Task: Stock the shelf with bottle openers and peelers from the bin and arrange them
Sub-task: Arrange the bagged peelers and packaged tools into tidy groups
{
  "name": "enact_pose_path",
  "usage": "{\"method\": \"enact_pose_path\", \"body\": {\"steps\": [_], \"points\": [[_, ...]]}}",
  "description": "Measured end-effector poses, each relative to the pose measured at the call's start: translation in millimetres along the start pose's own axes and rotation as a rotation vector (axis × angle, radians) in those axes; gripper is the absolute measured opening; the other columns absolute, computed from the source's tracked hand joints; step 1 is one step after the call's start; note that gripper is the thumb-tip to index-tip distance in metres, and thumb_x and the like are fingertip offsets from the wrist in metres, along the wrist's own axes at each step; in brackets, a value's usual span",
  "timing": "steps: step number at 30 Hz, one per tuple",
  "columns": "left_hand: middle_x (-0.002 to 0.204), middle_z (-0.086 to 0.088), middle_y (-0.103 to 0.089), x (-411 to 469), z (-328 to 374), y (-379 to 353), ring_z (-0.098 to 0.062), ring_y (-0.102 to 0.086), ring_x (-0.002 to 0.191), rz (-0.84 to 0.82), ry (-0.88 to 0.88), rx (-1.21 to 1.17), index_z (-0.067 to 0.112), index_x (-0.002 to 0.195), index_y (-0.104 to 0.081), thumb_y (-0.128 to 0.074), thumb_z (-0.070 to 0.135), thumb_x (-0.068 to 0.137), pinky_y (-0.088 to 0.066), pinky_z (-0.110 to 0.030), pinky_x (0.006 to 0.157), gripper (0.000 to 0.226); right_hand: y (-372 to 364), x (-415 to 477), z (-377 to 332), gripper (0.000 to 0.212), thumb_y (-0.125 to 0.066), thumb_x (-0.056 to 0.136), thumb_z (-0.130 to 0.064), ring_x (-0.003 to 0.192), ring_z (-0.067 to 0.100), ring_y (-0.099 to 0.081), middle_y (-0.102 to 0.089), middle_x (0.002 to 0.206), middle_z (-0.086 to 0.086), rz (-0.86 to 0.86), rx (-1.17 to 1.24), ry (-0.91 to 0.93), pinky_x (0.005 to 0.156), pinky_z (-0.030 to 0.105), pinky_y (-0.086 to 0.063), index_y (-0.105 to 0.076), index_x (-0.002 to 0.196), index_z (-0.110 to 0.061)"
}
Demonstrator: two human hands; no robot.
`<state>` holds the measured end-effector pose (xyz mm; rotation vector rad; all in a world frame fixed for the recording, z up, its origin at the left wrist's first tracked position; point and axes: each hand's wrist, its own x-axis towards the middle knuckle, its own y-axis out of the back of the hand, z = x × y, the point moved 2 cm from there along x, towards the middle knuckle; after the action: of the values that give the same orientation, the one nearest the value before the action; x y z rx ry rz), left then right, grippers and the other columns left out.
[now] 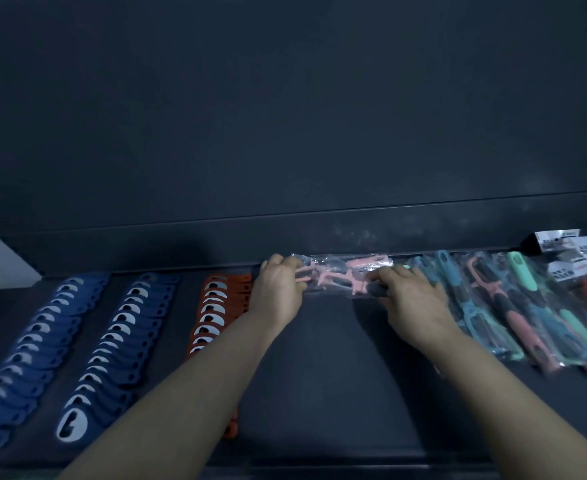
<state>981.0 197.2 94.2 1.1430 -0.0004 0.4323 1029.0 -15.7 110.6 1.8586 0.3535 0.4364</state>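
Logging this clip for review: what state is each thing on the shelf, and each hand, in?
pink peeler bundle: plastic-wrapped, crosswise at the back, held at both ends.
left hand: grips its left end.
right hand: holds its right end.
blue bottle openers: two overlapping rows.
orange bottle openers: one row, partly hidden.
bagged peelers: side by side.

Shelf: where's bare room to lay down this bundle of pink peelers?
The widest bare patch of shelf lies between the orange bottle openers and the packaged peelers, in front of the bundle held by the left hand and right hand. Narrow strips separate the blue rows. The right end is crowded.
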Motion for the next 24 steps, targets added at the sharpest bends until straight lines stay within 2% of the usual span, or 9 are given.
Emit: {"method": "enact_pose_path", "body": {"steps": [3,4,6,8,12,16,21,24], "points": [[0.113,-0.011,-0.06,-1.9,0.0,6.2,-0.028,-0.058,0.104,0.092,-0.022,-0.14,0.007,0.121,-0.061,-0.052,-0.008,0.083,-0.049,-0.039,0.091,0.041,-1.3,5.5,-4.2,0.038,-0.057,0.09,-0.023,0.118,0.014,-0.04,-0.052,0.124,-0.018,-0.014,-0.016,0.056,0.087,0.037,-0.032,-0.05,0.123,-0.041],[0.115,-0.009,-0.061,-3.7,1.6,9.3,-0.026,-0.059,0.104,0.084,-0.021,-0.188,0.008,0.124,-0.059,-0.052,-0.005,0.084,-0.049,-0.04,0.092,0.042,-2.4,7.3,-6.5,0.038,-0.057,0.09,-0.024,0.118,0.013,-0.039,-0.052,0.124,-0.018,-0.024,-0.015,0.082,0.087,0.036,-0.031,-0.05,0.123,-0.042],[0.116,-0.002,-0.064,-8.8,6.0,14.8,-0.021,-0.06,0.103,-0.009,-0.022,-0.229,0.016,0.128,-0.056,-0.06,0.014,0.088,-0.049,-0.036,0.092,0.041,-4.5,11.4,-12.2,0.039,-0.056,0.09,-0.025,0.12,0.013,-0.039,-0.051,0.124,-0.019,-0.058,-0.014,0.14,0.088,0.037,-0.029,-0.05,0.124,-0.044],[0.11,0.002,-0.067,-14.5,5.8,16.4,-0.017,-0.062,0.099,-0.113,-0.026,-0.181,0.022,0.126,-0.057,-0.067,0.028,0.086,-0.049,-0.032,0.089,0.042,-7.9,14.8,-17.7,0.041,-0.055,0.09,-0.026,0.121,0.013,-0.039,-0.051,0.123,-0.018,-0.081,-0.017,0.185,0.09,0.038,-0.03,-0.05,0.125,-0.047],[0.106,-0.004,-0.068,-18.9,-2.4,13.9,-0.021,-0.064,0.096,-0.095,0.037,-0.126,0.016,0.117,-0.062,-0.068,0.012,0.083,-0.049,-0.032,0.089,0.034,-18.1,21.0,-24.1,0.046,-0.056,0.089,-0.024,0.118,0.013,-0.04,-0.048,0.116,-0.015,-0.076,-0.009,0.233,0.084,0.035,-0.027,-0.049,0.124,-0.052],[0.107,-0.003,-0.065,-17.7,-1.6,8.0,-0.018,-0.063,0.094,-0.059,0.046,-0.113,0.013,0.116,-0.062,-0.067,0.008,0.085,-0.046,-0.023,0.082,0.033,-25.4,26.9,-24.3,0.049,-0.056,0.087,-0.023,0.121,0.016,-0.038,-0.045,0.118,-0.009,-0.068,-0.022,0.202,0.093,0.039,-0.03,-0.047,0.129,-0.047],[0.11,-0.006,-0.061,-12.4,2.4,1.3,-0.023,-0.06,0.099,-0.045,0.057,-0.054,0.011,0.119,-0.058,-0.064,0.01,0.086,-0.048,-0.033,0.087,0.034,-29.3,31.1,-21.0,0.047,-0.057,0.087,-0.026,0.123,0.019,-0.036,-0.044,0.125,-0.006,-0.064,-0.022,0.14,0.098,0.04,-0.032,-0.048,0.132,-0.039],[0.113,-0.007,-0.057,-9.6,4.9,0.8,-0.024,-0.059,0.1,-0.048,0.068,-0.029,0.011,0.121,-0.056,-0.064,0.01,0.087,-0.048,-0.033,0.087,0.035,-29.9,32.0,-21.8,0.046,-0.055,0.089,-0.024,0.124,0.018,-0.035,-0.043,0.126,-0.006,-0.09,-0.002,0.146,0.098,0.039,-0.031,-0.048,0.131,-0.039]]}}
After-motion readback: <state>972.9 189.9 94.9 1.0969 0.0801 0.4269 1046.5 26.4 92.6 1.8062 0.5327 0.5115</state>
